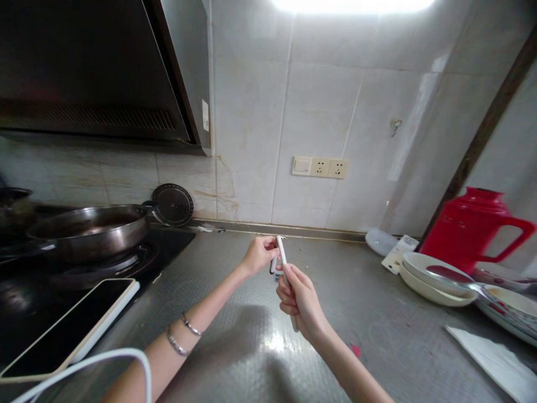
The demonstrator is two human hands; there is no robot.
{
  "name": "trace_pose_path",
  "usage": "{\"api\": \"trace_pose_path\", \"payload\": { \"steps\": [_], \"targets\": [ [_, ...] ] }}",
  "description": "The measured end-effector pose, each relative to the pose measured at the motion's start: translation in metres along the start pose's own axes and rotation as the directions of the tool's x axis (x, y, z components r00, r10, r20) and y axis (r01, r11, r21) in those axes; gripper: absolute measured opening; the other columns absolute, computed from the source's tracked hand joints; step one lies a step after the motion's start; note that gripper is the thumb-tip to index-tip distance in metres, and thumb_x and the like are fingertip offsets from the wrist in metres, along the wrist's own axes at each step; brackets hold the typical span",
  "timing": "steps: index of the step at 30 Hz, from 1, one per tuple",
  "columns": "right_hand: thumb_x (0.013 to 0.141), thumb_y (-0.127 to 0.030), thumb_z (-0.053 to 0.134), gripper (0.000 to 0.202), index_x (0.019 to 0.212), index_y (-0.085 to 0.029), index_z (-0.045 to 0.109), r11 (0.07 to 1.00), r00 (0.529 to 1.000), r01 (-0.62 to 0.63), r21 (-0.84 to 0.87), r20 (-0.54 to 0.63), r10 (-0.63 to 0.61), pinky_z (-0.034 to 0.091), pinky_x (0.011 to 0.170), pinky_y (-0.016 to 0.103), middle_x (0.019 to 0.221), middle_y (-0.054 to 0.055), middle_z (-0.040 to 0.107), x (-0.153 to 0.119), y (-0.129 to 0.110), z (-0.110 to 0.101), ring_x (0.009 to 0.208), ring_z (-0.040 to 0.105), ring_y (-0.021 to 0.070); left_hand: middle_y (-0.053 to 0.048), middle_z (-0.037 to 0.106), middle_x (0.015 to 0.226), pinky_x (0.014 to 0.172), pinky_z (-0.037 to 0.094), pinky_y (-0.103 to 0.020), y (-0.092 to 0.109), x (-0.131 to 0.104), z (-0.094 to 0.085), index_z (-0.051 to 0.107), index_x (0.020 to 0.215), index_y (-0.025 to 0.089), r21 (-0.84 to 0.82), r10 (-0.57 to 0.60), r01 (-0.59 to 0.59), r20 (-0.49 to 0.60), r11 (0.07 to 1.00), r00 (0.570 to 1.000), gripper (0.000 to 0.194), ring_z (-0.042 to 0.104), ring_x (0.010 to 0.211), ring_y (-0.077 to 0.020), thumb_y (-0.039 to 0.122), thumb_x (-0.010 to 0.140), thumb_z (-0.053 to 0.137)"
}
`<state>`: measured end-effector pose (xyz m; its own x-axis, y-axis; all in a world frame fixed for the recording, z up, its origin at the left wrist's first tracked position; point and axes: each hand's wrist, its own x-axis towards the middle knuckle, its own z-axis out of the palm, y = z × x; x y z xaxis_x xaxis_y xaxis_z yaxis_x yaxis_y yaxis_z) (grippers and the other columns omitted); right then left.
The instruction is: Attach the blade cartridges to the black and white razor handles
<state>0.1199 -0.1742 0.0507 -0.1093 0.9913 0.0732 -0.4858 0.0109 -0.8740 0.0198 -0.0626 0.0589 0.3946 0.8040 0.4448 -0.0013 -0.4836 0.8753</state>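
My right hand (300, 299) is closed around a slim white stick-like tool (281, 250), which stands nearly upright above the metal counter. Its lower end shows beneath my fist, and its exact kind cannot be made out. Just left of its top, my left hand (260, 254) is pinched shut on a small white piece with a dark edge (273, 265). Whether this piece is joined to the tool is unclear. Both hands are close together over the middle of the counter (235, 324).
Left, a steel pan (90, 229) sits on the black stove, with a phone (71, 330) and white cable (140, 354) nearer. Right are a red thermos jug (474, 226), stacked bowls (432, 288), a small carton (398, 254) and white paper (495, 358). A range hood (126, 78) overhangs the stove.
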Motion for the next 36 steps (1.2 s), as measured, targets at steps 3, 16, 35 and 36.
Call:
{"api": "trace_pose_path", "payload": {
  "steps": [3,16,35,36],
  "targets": [
    [0.070,-0.050,0.062,0.033,0.081,-0.021,0.049,1.000,1.000,0.028,-0.001,-0.002,-0.028,0.006,0.032,0.013,0.049,-0.011,0.029,0.002,-0.004,0.001,0.037,0.013,0.0014,-0.001,0.060,0.064,0.051,0.042,-0.019,0.000,0.000,0.001,0.060,0.071,0.011,0.008,0.015,-0.015,0.008,1.000,1.000,0.010,0.052,0.056,-0.0090,0.019,0.066,0.058],
    [0.073,-0.047,0.061,0.030,0.082,-0.021,0.051,0.998,0.998,0.059,0.032,-0.004,-0.059,0.006,0.032,0.013,0.050,-0.010,0.028,-0.002,-0.008,0.006,0.038,0.012,0.0016,-0.001,0.061,0.061,0.051,0.045,-0.020,0.013,-0.001,-0.003,0.060,0.066,0.011,-0.087,-0.020,0.023,0.034,0.996,0.999,0.009,0.055,0.055,-0.0100,0.019,0.063,0.061],
    [0.075,-0.047,0.059,0.030,0.085,-0.019,0.051,0.998,0.999,0.041,0.040,-0.024,-0.040,0.006,0.032,0.012,0.050,-0.011,0.027,-0.008,-0.008,0.005,0.039,0.011,0.0013,-0.002,0.063,0.064,0.052,0.046,-0.021,0.013,-0.003,-0.002,0.061,0.069,0.010,-0.072,-0.028,0.031,0.037,0.997,0.999,0.013,0.057,0.056,-0.0112,0.022,0.064,0.062],
    [0.075,-0.046,0.059,0.030,0.085,-0.019,0.051,0.997,0.998,0.058,0.042,-0.030,-0.057,0.006,0.032,0.012,0.051,-0.010,0.027,-0.008,-0.010,0.005,0.039,0.011,0.0014,-0.002,0.063,0.064,0.053,0.046,-0.022,0.013,-0.003,-0.002,0.061,0.069,0.010,-0.081,-0.030,0.033,0.036,0.996,0.999,0.013,0.057,0.056,-0.0115,0.022,0.064,0.062]
  ]
}}
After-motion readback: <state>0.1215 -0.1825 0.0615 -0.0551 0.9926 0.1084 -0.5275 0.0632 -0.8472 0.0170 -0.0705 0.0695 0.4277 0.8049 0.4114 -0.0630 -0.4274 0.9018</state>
